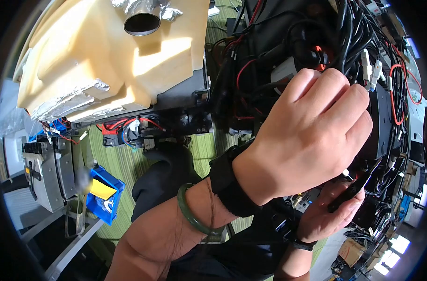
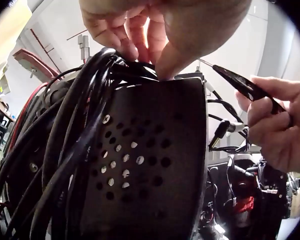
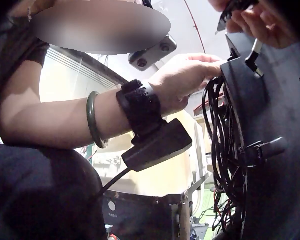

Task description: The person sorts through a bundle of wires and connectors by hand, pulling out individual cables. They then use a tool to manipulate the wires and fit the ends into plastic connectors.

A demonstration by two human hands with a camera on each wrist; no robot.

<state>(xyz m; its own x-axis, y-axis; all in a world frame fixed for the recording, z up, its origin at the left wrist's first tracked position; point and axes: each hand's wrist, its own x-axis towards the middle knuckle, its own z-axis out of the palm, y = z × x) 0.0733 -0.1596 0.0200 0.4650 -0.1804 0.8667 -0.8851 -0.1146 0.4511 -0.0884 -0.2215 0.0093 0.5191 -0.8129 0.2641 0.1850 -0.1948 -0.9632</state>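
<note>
The big black plate with holes (image 2: 140, 165) stood right in front of you, and a thick bunch of black cables (image 2: 65, 150) ran up its side, at about 9 o'clock from the plate's middle. Your left hand (image 1: 311, 131) sat at the top edge of the plate, at 12 o'clock, with its fingers curled and pinching the cables there. I think a firm, steady pinch was the right thing, so the cables could not slide. Your right hand (image 1: 330, 210) was at about 3 o'clock from the plate in the left wrist view, fingers wrapped around a thin black tool (image 2: 245, 86) with its tip pointing toward your left fingers. There was little room between tip and fingers, so small, slow moves seemed safest. Loose wires with white plugs (image 1: 369, 68) hung close by, easy to snag. The cream tank (image 1: 105, 61) was far off at 10 o'clock.
</note>
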